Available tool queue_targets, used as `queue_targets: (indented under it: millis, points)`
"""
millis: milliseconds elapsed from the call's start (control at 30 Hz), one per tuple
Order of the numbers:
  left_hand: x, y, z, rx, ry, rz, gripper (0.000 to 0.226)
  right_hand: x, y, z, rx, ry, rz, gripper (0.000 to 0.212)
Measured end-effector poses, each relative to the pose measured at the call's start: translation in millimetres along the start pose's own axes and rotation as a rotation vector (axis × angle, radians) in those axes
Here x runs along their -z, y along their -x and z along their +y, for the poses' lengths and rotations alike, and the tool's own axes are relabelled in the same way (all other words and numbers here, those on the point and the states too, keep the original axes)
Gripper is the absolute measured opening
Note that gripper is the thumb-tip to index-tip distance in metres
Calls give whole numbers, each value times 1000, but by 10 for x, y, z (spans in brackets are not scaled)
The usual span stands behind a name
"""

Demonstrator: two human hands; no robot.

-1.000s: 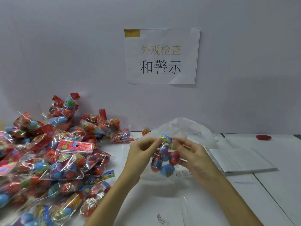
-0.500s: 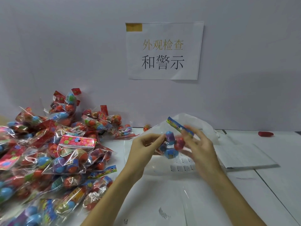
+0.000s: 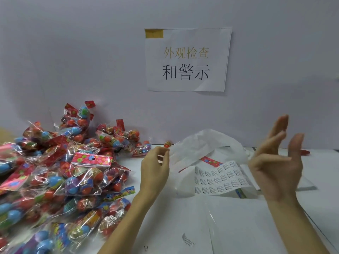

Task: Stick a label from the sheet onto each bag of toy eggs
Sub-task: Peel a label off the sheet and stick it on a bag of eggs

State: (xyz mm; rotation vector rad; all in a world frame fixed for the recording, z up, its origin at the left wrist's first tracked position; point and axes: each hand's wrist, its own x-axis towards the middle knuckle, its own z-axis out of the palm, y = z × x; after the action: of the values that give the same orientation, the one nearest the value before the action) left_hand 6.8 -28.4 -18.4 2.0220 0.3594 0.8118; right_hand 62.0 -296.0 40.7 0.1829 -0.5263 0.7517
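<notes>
1. Hovering above the worktop [image 3: 229, 226], the right hand [image 3: 275, 162] is spread and empty; the left hand [image 3: 156, 167] is loosely curled, its grasp unclear.
2. No bag is held: a fresh one from the bags of toy eggs [image 3: 60, 176] seems needed next.
3. The label sheet [image 3: 220, 178] lies between the hands, its print unreadable.
</notes>
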Motion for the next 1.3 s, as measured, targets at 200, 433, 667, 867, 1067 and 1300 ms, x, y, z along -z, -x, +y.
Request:
queue_targets:
  millis: [200, 433, 667, 867, 1067, 1300]
  points:
    - [248, -84, -176, 113, -1183, -168, 51, 277, -58, 138, 57, 401, 434, 32]
    - [417, -139, -254, 62, -1298, -317, 36, 347, -129, 298, 21, 545, 557, 30]
    - [345, -120, -77, -369, -621, 255, 42, 466, -155, 324, -27, 647, 618, 30]
    - [137, -3, 72, -495, -31, 308, 40, 622, -160, 434, -188, 1011, 577, 47]
    - [213, -20, 94, -449, -8, 453, 40, 750, -100, 608, -341, 1274, 510, 46]
    - [268, -33, 161, -318, 355, 342, 31, 830, -93, 802, -369, 1243, 442, 57]
